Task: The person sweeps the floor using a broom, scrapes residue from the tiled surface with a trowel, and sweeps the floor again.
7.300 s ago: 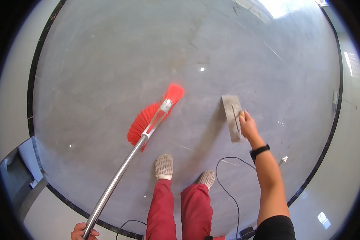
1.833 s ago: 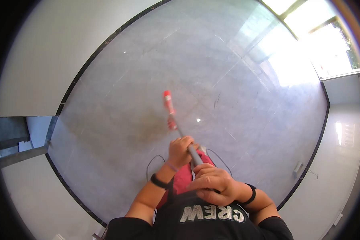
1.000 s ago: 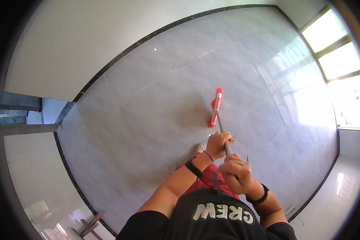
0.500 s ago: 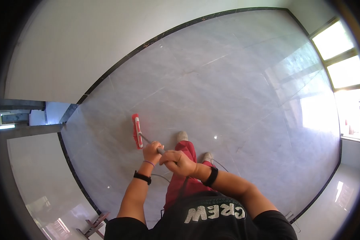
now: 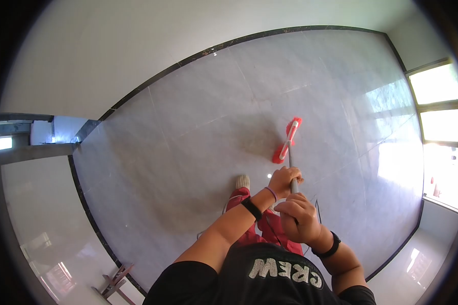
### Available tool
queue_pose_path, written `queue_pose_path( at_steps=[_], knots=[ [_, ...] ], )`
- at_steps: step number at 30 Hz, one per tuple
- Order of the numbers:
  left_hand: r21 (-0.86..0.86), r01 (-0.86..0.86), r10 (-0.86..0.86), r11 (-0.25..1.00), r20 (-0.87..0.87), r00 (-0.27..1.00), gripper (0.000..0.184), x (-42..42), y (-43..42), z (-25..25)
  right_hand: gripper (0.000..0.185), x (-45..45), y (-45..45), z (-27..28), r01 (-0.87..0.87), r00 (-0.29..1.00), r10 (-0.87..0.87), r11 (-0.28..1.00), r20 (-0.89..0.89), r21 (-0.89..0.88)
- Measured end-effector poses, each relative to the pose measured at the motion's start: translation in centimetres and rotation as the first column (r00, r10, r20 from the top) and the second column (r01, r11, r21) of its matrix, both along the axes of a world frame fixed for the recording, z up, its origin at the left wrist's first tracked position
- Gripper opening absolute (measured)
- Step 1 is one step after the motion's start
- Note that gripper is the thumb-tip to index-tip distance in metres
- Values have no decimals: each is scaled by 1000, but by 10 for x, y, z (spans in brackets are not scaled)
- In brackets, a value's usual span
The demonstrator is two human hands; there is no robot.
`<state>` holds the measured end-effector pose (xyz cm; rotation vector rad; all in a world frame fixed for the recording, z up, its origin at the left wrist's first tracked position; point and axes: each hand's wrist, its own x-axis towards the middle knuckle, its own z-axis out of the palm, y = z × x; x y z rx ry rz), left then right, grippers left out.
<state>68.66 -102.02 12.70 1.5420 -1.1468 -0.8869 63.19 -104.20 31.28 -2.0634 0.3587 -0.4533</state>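
A mop with a red, fluffy head (image 5: 289,140) and a white strip along its top rests tilted on the tiled floor ahead of me. Its grey handle (image 5: 294,186) runs back towards my body. Lower on the handle, my left hand (image 5: 284,181) is closed around it. Nearer my chest, my right hand (image 5: 299,218) grips the upper end, with the fingers wrapped round. The far tip of the handle is hidden by the right hand.
Glossy grey floor tiles (image 5: 198,147) spread around my feet, bordered by a dark skirting strip (image 5: 175,66). Windows (image 5: 436,84) are on the right. A doorway (image 5: 40,133) opens at the left. Part of a wooden piece of furniture (image 5: 116,282) stands at the lower left.
The mop head has swept from left to right across the floor and turned its slant. Both hands have moved right with the handle, keeping hold of it.
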Motion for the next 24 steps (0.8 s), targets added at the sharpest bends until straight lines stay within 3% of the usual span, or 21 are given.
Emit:
queue_pose_path(
  at_steps=[3, 4, 6, 8, 10, 16, 18, 22, 24],
  knots=[
    [-58, 23, -18, 998, 83, 996, 14, 24, 2, 43, 19, 17, 0, 29, -38, 995, 41, 999, 89, -33],
    [-65, 26, -21, 998, 83, 996, 14, 32, 5, 55, 18, 21, 1, 41, -75, 985, 70, 997, 156, 25],
    [-93, 15, 10, 996, 259, 966, 14, 50, 23, 73, 23, 24, 0, 55, -212, 953, 174, 968, 249, 137],
    [-49, 10, 8, 999, 355, 935, 15, 77, 43, 75, 27, 37, -2, 56, -266, 944, 212, 942, 253, 203],
    [113, -7, -38, 994, 395, 918, 19, 112, 63, 71, 35, 59, -1, 40, -352, 917, 255, 878, 306, 324],
    [344, -335, 94, 877, 563, 821, 19, 236, 142, -12, 31, 162, 21, -87, -464, 883, 360, 762, 300, 451],
    [434, -396, 144, 809, 507, 850, 18, 286, 162, -54, 31, 209, 21, -117, -470, 882, 373, 725, 288, 503],
    [492, -352, 138, 796, 420, 897, 20, 339, 125, -95, 31, 260, -15, -149, -449, 894, 361, 724, 267, 524],
    [450, -307, 82, 839, 452, 888, 19, 317, 64, -91, 29, 242, -52, -155, -369, 929, 307, 822, 208, 433]
  ],
)
